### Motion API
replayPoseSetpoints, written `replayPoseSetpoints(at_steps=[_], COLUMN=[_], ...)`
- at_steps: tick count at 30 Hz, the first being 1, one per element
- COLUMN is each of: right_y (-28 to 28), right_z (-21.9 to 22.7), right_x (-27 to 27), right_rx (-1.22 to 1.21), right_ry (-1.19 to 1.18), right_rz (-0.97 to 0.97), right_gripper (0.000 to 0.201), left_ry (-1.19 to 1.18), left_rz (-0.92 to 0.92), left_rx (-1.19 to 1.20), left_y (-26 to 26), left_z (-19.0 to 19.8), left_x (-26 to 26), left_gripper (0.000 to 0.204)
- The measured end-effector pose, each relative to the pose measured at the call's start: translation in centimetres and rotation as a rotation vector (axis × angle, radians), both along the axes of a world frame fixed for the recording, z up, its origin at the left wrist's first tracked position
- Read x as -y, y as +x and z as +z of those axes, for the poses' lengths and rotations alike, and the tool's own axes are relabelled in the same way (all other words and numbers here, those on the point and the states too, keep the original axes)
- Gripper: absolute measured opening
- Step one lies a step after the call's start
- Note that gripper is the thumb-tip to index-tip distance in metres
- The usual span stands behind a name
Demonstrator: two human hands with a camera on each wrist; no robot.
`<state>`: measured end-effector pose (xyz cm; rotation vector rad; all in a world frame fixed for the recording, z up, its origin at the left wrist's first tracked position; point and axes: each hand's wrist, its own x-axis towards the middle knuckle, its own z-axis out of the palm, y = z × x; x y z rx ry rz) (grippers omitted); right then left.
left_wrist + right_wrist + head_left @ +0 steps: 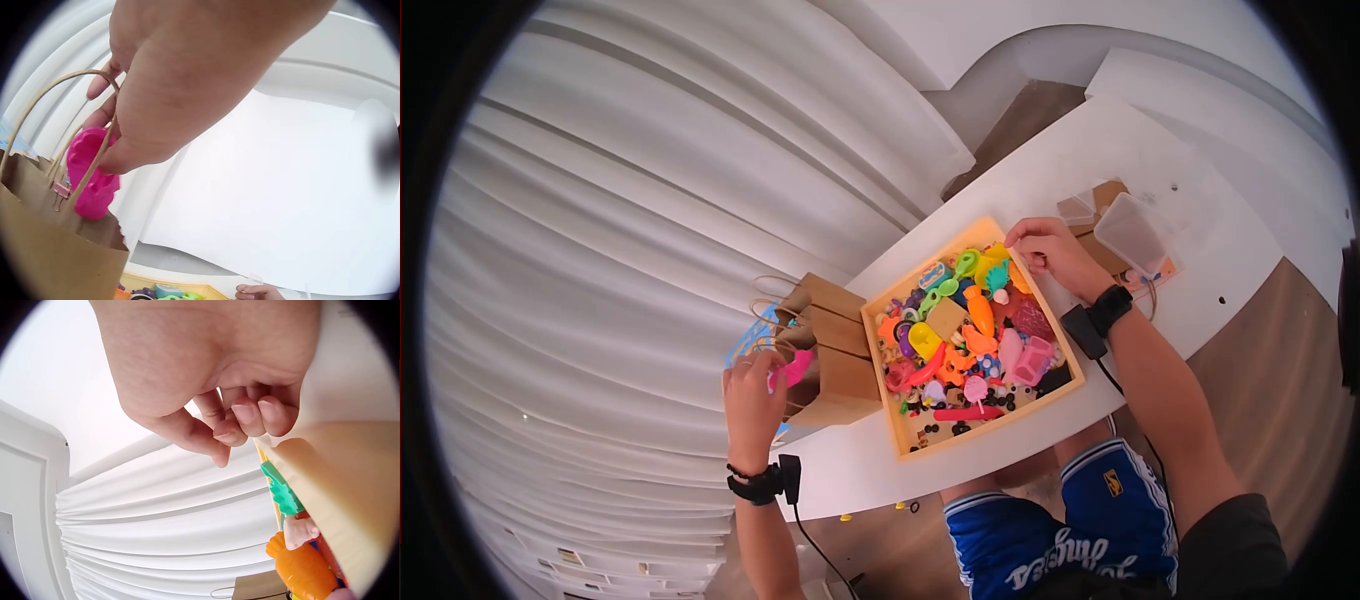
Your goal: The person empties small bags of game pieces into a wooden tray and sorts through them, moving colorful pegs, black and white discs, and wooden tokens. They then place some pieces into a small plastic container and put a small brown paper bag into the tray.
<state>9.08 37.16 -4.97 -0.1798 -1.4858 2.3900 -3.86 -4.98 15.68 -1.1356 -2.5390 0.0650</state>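
Observation:
My left hand (pixel 752 405) pinches a bright pink moulded toy (pixel 94 199) at the opening of a brown paper bag (pixel 840 350). One of the bag's rope handles (pixel 65 76) crosses in front of the toy in the left wrist view. Beside the bag lies a shallow yellow tray (pixel 1000 414) filled with colourful small toys, among them an orange carrot (pixel 305 575) and a teal toy (pixel 284 494). At the tray's far right corner is my right hand (pixel 1055 258), fingers loosely curled and holding nothing, fingertips close by the rim.
A clear plastic box (pixel 1135 235) stands with brown paper pieces (pixel 1108 196) on the white table (pixel 1205 215), right of the tray. A light-blue item (pixel 745 340) shows behind the paper bag. White curtains (pixel 650 200) hang along the table's far left side. Cables trail from both wrists.

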Motion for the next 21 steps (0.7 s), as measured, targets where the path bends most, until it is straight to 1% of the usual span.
replayPoseSetpoints(at_steps=[1, 3, 4, 6, 7, 8, 10, 12, 13, 15, 16, 18, 21], right_y=[0.0, 0.1, 0.2, 0.2, 0.1, 0.1, 0.0, 0.0, 0.0, 0.0, 0.1, 0.1, 0.1], right_z=[0.1, 0.2, 0.2, 0.2, 0.1, 0.1, 0.0, 0.1, 0.2, 0.0, 0.0, -0.1, -0.1], right_x=[0.1, 0.2, 0.1, 0.1, 0.1, 0.1, 0.1, 0.1, 0.0, 0.0, 0.0, 0.0, 0.0], right_rx=[0.003, 0.013, 0.026, 0.022, 0.014, 0.017, 0.022, 0.03, 0.038, 0.028, 0.019, 0.015, -0.003], right_ry=[0.006, 0.007, 0.004, 0.005, 0.001, 0.002, 0.037, 0.04, 0.043, 0.042, 0.036, 0.045, 0.047], right_rz=[-0.006, -0.014, -0.024, -0.021, -0.011, -0.009, -0.019, -0.023, -0.03, -0.027, -0.023, -0.027, -0.02], right_gripper=[0.012, 0.012, 0.012, 0.012, 0.012, 0.012, 0.012, 0.012, 0.011, 0.011, 0.011, 0.011, 0.012], left_ry=[0.004, 0.048, 0.051, 0.113, 0.065, 0.066, -0.019, -0.053, -0.05, -0.131, -0.126, -0.216, -0.255], left_rz=[0.002, -0.097, -0.101, -0.196, -0.2, -0.197, -0.41, -0.463, -0.464, -0.532, -0.538, -0.603, -0.614], left_rx=[-0.002, -0.028, -0.025, 0.103, 0.175, 0.177, 0.098, 0.343, 0.343, 0.392, 0.391, 0.3, 0.25], left_y=[0.1, 0.5, 1.0, 2.4, 3.0, 4.0, 6.4, 8.1, 8.7, 9.3, 9.6, 10.0, 9.5], left_z=[-0.1, -0.7, -0.9, -1.3, -1.7, -2.3, -4.0, -5.6, -6.7, -9.1, -9.7, -10.8, -12.1], left_x=[0.1, -0.4, -1.0, -2.2, -2.7, -3.4, -5.3, -7.3, -8.1, -9.3, -9.8, -10.8, -11.3], left_gripper=[0.011, 0.013, 0.013, 0.016, 0.021, 0.021, 0.026, 0.031, 0.031, 0.039, 0.039, 0.042, 0.036])
